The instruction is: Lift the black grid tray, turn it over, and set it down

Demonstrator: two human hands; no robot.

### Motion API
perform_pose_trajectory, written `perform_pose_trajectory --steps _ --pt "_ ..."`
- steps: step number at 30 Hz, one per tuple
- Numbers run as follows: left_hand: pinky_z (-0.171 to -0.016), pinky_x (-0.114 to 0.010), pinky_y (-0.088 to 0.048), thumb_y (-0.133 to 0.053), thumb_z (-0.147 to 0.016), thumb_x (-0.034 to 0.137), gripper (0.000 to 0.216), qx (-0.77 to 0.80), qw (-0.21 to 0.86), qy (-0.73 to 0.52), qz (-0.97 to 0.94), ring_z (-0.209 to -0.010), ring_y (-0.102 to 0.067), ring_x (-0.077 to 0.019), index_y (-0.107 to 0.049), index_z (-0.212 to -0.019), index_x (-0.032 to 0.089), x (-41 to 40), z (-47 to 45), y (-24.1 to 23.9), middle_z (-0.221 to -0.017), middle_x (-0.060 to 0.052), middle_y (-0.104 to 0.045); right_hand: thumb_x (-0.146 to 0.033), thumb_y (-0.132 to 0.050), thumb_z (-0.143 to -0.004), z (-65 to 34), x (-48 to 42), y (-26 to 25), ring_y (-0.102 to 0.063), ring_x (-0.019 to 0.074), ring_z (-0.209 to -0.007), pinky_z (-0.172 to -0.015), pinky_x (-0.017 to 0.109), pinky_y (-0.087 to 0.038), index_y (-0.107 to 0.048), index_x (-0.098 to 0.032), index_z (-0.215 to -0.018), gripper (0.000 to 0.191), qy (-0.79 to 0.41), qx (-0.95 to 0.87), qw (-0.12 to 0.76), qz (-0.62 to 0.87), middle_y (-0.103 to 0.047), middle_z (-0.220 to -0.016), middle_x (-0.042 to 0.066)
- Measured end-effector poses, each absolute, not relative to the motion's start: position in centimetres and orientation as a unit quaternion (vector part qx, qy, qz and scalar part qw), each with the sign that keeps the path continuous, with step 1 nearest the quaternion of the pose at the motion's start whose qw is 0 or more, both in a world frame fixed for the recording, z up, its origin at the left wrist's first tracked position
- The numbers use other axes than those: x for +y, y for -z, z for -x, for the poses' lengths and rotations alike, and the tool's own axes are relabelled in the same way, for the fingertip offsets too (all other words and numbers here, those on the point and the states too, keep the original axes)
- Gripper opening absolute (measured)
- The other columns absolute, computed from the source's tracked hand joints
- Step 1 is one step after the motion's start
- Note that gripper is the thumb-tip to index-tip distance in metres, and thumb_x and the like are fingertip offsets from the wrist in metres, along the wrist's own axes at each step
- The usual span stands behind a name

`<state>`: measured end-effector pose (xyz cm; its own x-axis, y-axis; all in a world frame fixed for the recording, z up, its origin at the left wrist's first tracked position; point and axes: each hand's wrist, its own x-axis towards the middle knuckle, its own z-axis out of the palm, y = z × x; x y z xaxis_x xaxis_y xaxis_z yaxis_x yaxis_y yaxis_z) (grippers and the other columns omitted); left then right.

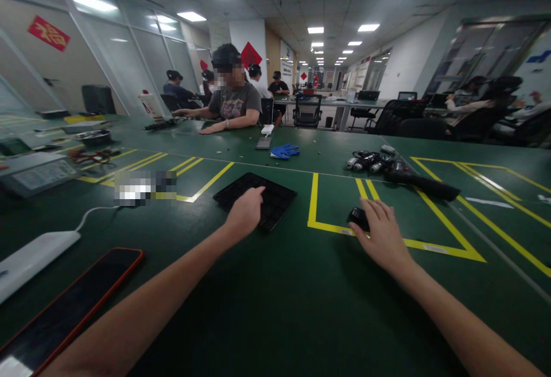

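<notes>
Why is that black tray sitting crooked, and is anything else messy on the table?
The black tray lies at an angle to the yellow tape lines, under the left hand. Farther back, a blue glove lies crumpled and small metal parts sit in a loose heap. Nothing looks spilled or broken.

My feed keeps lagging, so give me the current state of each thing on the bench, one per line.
Left hand: fingers resting on the tray, not gripping.
Right hand: open, fingers over the small part.
Flat black plastic grid tray: lying flat on the green table.
Small black part: on the table, touched.
Red-cased phone: face up, screen dark.
Blue glove: lying crumpled, unworn.
</notes>
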<state>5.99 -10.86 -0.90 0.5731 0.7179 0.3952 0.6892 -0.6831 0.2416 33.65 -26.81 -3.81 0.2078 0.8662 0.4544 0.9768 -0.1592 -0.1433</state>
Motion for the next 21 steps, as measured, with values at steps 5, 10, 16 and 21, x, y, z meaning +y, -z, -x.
perform_pose_trajectory --steps 5,10,16,21 --pt "-0.104 -0.038 -0.033 -0.034 -0.076 -0.001 0.057 0.190 0.082 -0.139 -0.968 -0.125 -0.039 -0.0176 -0.040 -0.131 0.013 -15.3 -8.6 3.2 -0.134 -0.011 -0.046 -0.055 -0.031 -0.086 -28.7 -28.0 4.2 -0.024 0.0273 -0.134 -0.108 0.051 -0.023 -0.029 -0.016 -0.138 0.065 -0.023 -0.727 0.131 0.674 -0.030 -0.145 0.010" --pt "-0.107 -0.041 -0.027 -0.037 -0.079 0.001 0.052 0.156 0.043 -0.108 -0.981 -0.126 -0.040 -0.0184 -0.042 -0.129 0.012 -15.0 -9.4 4.0 -0.133 -0.012 -0.048 -0.057 -0.025 -0.087 -28.1 -28.0 4.3 -0.020 0.0261 -0.135 -0.110 0.049 -0.018 -0.031 -0.015 -0.138 0.066 -0.068 -0.729 0.093 0.675 -0.028 -0.146 0.010" --pt "-0.107 -0.046 -0.024 -0.037 -0.089 0.017 0.043 0.148 0.063 -0.161 -0.974 -0.132 -0.029 -0.0199 -0.040 -0.131 0.019 -16.5 -8.7 2.2 -0.138 -0.008 -0.042 -0.049 -0.031 -0.089 -26.7 -29.6 3.1 -0.023 0.0272 -0.134 -0.109 0.052 -0.019 -0.034 -0.013 -0.136 0.059 -0.038 -0.758 0.130 0.638 -0.032 -0.143 0.012" --pt "-0.109 -0.046 -0.020 -0.045 -0.087 0.037 0.057 0.039 0.178 -0.132 -0.974 -0.135 -0.022 -0.0236 -0.028 -0.139 0.020 -21.9 -7.5 0.6 -0.144 -0.009 -0.030 -0.040 -0.050 -0.083 -22.7 -33.0 2.4 -0.028 0.0301 -0.132 -0.108 0.054 -0.020 -0.037 -0.022 -0.135 0.056 -0.130 -0.826 0.119 0.535 -0.037 -0.141 0.009"
